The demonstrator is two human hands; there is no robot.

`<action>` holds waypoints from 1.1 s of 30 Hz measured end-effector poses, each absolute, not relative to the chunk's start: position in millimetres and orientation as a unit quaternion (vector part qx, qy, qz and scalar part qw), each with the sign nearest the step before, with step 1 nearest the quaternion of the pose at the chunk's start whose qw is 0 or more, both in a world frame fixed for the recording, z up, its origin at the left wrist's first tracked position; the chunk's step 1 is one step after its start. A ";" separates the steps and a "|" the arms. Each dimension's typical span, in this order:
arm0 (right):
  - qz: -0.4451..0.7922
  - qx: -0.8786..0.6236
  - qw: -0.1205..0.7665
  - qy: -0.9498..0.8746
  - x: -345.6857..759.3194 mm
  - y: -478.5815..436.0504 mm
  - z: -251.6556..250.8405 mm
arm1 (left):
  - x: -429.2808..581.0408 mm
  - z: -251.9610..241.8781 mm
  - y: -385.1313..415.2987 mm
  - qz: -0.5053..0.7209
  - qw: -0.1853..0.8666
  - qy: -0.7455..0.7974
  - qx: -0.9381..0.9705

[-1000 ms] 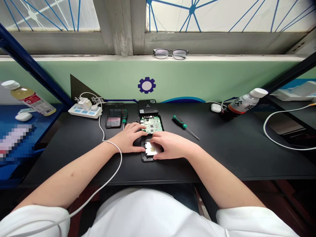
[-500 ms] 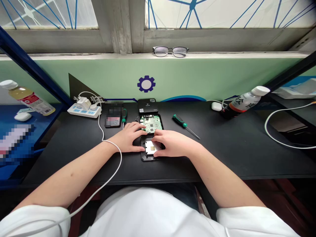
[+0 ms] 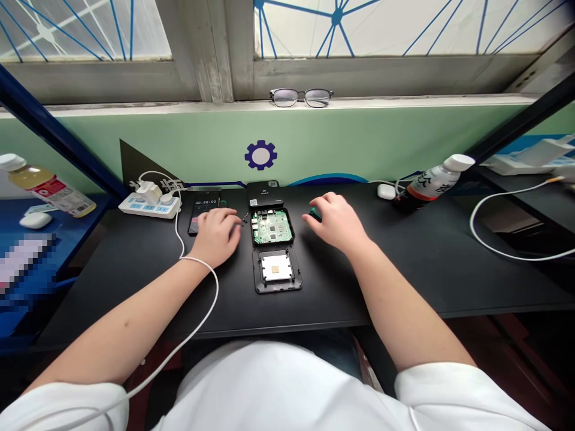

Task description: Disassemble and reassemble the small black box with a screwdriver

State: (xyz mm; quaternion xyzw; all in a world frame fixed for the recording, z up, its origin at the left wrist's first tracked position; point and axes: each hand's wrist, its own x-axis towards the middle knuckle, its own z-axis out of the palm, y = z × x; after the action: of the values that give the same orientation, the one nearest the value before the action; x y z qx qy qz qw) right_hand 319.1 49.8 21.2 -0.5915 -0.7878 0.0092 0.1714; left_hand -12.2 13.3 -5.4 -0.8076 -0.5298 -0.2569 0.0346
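My right hand [image 3: 336,222] is over a green-and-black screwdriver [image 3: 315,213], thumb and fingers apart. Only the handle's end shows; my palm hides the rest. Left of the opened device, my left hand [image 3: 217,236] hovers with loosely bent fingers and holds nothing I can see. It partly covers a phone [image 3: 204,203] with a timer on its screen. Another green screwdriver [image 3: 223,204] peeks out behind those fingers. Between my hands, a green circuit board [image 3: 272,226] sits in a black case. Nearer me lies a black cover [image 3: 294,281] with a silver metal plate [image 3: 276,266].
Behind the case stands a black box [image 3: 265,194]; small dark screws [image 3: 245,219] lie beside it. A white cable [image 3: 214,299] crosses my left forearm. A power strip [image 3: 150,205] is at left; an earbud case [image 3: 386,191] and a bottle [image 3: 431,182] are at right.
Both hands have left the cover and board. My left hand moved left toward the phone, my right hand up and right onto the screwdriver. The view has shifted slightly.
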 end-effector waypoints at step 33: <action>0.203 -0.420 0.013 -0.885 288.2 28.8 31.9 | 1.7 -4.4 -3.0 -0.183 -0.097 -0.286 -0.936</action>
State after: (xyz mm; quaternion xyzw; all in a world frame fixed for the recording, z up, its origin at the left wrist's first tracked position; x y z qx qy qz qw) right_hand 288.2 28.8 31.9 -0.4197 -0.8846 0.2028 0.0126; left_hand 1.7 -3.0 -4.4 -0.9357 -0.2857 -0.1830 -0.0965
